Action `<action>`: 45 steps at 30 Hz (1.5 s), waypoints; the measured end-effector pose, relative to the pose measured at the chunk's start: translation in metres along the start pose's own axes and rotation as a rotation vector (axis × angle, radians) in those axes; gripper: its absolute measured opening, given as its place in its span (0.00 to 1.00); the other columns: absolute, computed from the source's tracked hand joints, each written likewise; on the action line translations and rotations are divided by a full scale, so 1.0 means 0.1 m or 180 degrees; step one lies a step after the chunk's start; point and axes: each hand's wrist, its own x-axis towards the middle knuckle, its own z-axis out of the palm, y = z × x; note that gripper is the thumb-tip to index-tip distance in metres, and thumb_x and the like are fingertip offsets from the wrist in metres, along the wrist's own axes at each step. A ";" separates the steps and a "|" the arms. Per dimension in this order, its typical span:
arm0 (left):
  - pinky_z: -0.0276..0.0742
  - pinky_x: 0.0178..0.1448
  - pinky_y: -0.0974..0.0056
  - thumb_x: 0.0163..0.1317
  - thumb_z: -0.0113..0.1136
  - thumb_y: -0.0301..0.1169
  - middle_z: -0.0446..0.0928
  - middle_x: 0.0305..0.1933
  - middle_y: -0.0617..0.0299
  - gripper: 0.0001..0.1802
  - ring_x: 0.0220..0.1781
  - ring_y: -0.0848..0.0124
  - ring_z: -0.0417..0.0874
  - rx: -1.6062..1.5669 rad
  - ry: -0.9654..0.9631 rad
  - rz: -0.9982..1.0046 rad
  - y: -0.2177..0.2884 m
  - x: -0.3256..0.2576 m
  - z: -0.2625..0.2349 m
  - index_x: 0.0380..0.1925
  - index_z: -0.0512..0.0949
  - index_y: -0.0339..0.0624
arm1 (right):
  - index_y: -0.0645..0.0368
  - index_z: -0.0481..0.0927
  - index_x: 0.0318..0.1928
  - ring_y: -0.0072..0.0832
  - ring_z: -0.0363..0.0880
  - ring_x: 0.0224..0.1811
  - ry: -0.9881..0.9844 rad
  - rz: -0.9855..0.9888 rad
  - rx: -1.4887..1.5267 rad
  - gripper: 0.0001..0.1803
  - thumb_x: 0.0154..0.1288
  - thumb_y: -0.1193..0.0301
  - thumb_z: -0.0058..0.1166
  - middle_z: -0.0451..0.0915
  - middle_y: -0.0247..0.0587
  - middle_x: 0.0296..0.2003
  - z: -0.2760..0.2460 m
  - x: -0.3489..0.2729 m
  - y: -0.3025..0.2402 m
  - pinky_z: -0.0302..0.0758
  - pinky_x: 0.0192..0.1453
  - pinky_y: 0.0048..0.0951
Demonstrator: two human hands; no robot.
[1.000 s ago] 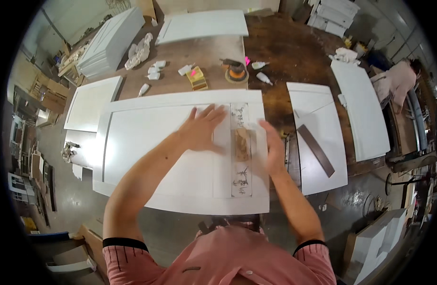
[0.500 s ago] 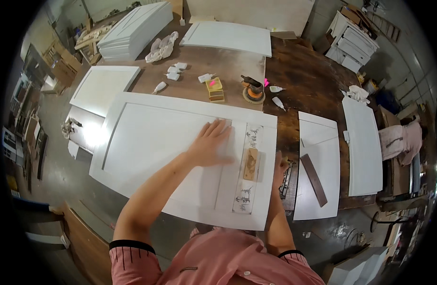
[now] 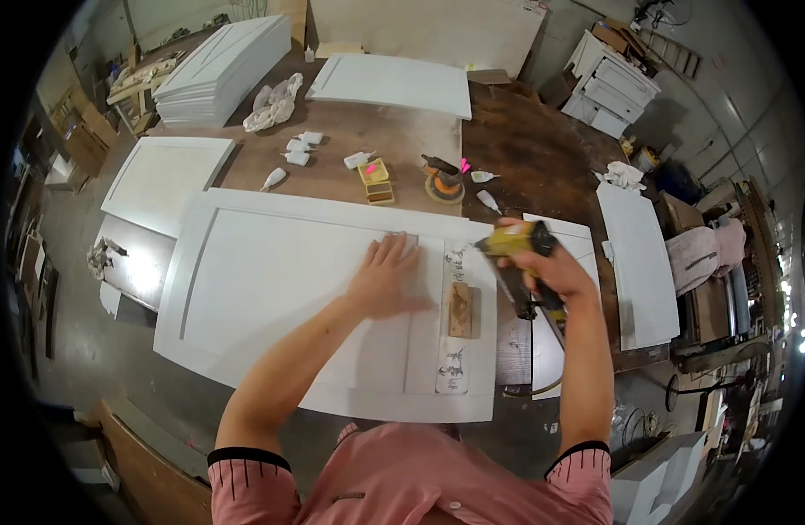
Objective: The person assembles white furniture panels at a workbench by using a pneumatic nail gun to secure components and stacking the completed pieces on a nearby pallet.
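A large white framed panel [image 3: 280,289] lies in front of me. Flat on its right part rests my left hand [image 3: 385,282], fingers spread, holding nothing. My right hand [image 3: 556,269] is wrapped around the handle of a yellow and black nail gun [image 3: 525,238], raised above the panel's right edge and somewhat blurred. Between the two hands, a pale strip with dark markings [image 3: 452,372] lies on the panel, and a small wooden block [image 3: 458,308] sits on that strip. Part of a narrower white board [image 3: 560,229] shows behind the gun and my right forearm.
Beyond the panel stand an orange sander [image 3: 444,185], a small yellow box [image 3: 376,182] and several white squeeze bottles [image 3: 297,157]. Stacked white panels [image 3: 219,74] are at the far left. More white boards [image 3: 637,262] lie to the right, near a white drawer cabinet [image 3: 611,83].
My right hand has come up from beside the panel's right edge, lifting the nail gun into view. My left hand stays flat on the panel. The whole view has shifted slightly.
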 end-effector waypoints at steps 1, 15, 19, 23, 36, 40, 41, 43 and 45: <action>0.39 0.84 0.38 0.57 0.67 0.66 0.46 0.83 0.35 0.58 0.85 0.38 0.42 0.0031 -0.0062 -0.0057 0.00 -0.01 -0.02 0.77 0.60 0.40 | 0.47 0.72 0.71 0.16 0.69 0.17 -0.0044 0.0177 -0.0346 0.33 0.64 0.69 0.59 0.85 0.36 0.38 0.13 0.10 -0.12 0.70 0.24 0.20; 0.39 0.84 0.37 0.53 0.67 0.67 0.46 0.83 0.34 0.61 0.85 0.38 0.42 0.0185 -0.0272 -0.0227 0.11 -0.05 -0.06 0.79 0.57 0.41 | 0.56 0.86 0.43 0.23 0.75 0.21 -0.0538 0.0877 -0.1855 0.18 0.60 0.55 0.62 0.86 0.37 0.31 0.57 0.85 -0.33 0.75 0.26 0.29; 0.39 0.84 0.37 0.53 0.66 0.68 0.47 0.83 0.35 0.61 0.86 0.38 0.42 0.0147 -0.0109 -0.0191 0.09 -0.04 -0.04 0.79 0.58 0.42 | 0.57 0.86 0.42 0.22 0.75 0.23 -0.0505 0.0934 -0.1578 0.19 0.60 0.55 0.62 0.86 0.37 0.34 0.59 0.83 -0.41 0.75 0.27 0.28; 0.37 0.84 0.37 0.53 0.66 0.68 0.45 0.84 0.37 0.62 0.86 0.39 0.41 0.0079 -0.0122 -0.0170 0.08 -0.01 -0.02 0.79 0.57 0.43 | 0.51 0.83 0.53 0.17 0.71 0.22 -0.0672 0.1058 -0.1775 0.18 0.64 0.60 0.60 0.86 0.31 0.32 0.55 0.83 -0.43 0.71 0.26 0.25; 0.38 0.84 0.37 0.53 0.66 0.67 0.44 0.84 0.37 0.61 0.86 0.40 0.40 0.0157 -0.0292 -0.0306 0.15 -0.09 -0.08 0.80 0.56 0.44 | 0.53 0.89 0.43 0.22 0.75 0.24 -0.0532 0.1041 -0.1473 0.22 0.58 0.50 0.66 0.86 0.35 0.32 0.52 0.79 -0.31 0.74 0.27 0.28; 0.36 0.85 0.39 0.54 0.65 0.68 0.44 0.85 0.39 0.61 0.86 0.41 0.40 0.0152 -0.0257 -0.0217 0.14 -0.05 0.00 0.79 0.57 0.42 | 0.48 0.81 0.57 0.20 0.74 0.24 -0.0452 0.0915 -0.1477 0.24 0.61 0.57 0.64 0.86 0.33 0.33 0.45 0.64 -0.27 0.74 0.28 0.27; 0.36 0.85 0.38 0.54 0.65 0.69 0.43 0.85 0.40 0.62 0.86 0.42 0.40 0.0127 -0.0273 -0.0164 0.14 -0.02 0.01 0.80 0.56 0.43 | 0.42 0.75 0.68 0.20 0.74 0.24 -0.0369 0.0666 -0.1505 0.30 0.64 0.62 0.62 0.87 0.34 0.33 0.44 0.59 -0.20 0.74 0.28 0.26; 0.34 0.85 0.38 0.54 0.65 0.69 0.43 0.85 0.42 0.62 0.87 0.44 0.39 0.0161 -0.0306 -0.0205 0.14 -0.06 -0.01 0.79 0.56 0.42 | 0.43 0.73 0.70 0.19 0.74 0.22 -0.0367 0.0535 -0.1351 0.33 0.64 0.64 0.62 0.87 0.36 0.36 0.60 0.12 -0.48 0.74 0.28 0.24; 0.33 0.85 0.38 0.54 0.65 0.69 0.44 0.85 0.42 0.61 0.87 0.45 0.38 0.0283 -0.0290 -0.0456 0.22 -0.18 -0.17 0.79 0.58 0.43 | 0.46 0.71 0.72 0.18 0.73 0.21 -0.0406 0.0352 -0.0666 0.35 0.64 0.67 0.62 0.87 0.38 0.39 0.58 -0.19 -0.45 0.74 0.28 0.23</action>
